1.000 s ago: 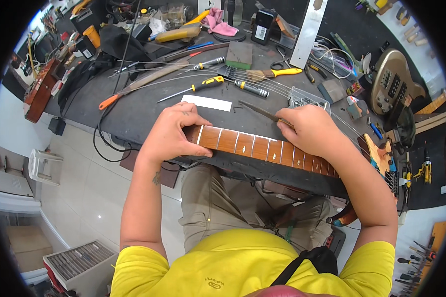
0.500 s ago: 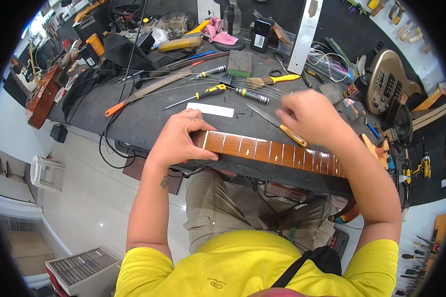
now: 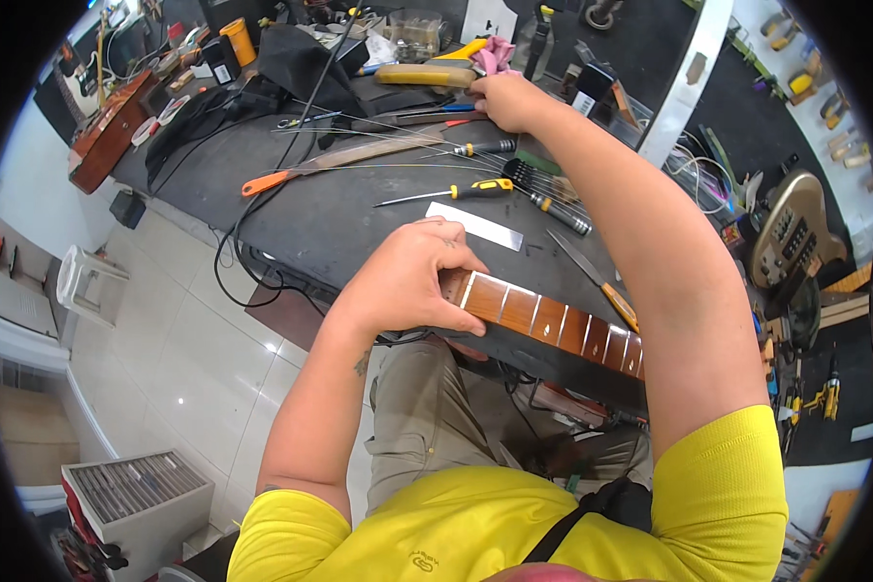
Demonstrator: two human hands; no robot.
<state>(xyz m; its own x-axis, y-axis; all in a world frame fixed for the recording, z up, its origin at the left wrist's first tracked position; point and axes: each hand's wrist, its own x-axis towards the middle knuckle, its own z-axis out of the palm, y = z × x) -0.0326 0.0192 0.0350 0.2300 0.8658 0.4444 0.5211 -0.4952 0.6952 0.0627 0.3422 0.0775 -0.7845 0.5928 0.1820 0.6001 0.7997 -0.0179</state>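
Observation:
My left hand grips the head end of a guitar neck, thumb along the near side and fingers over the far side. The neck has a brown glossy fretboard with metal frets and pale diamond inlays; my right forearm hides its far end. My right hand is stretched across the bench with its fingers curled down, beside a pink cloth and a long yellowish block. What its fingertips hold, if anything, is hidden. A wooden-handled knife lies just beyond the neck, partly behind my forearm.
On the dark bench lie a yellow-black screwdriver, a white strip, an orange-handled file and loose strings attached to a black bridge. A metal straightedge stands at right, near a gold guitar body.
My right hand has moved from above the knife to the back of the bench by the pink cloth. My left hand keeps its grip on the neck. The view has shifted.

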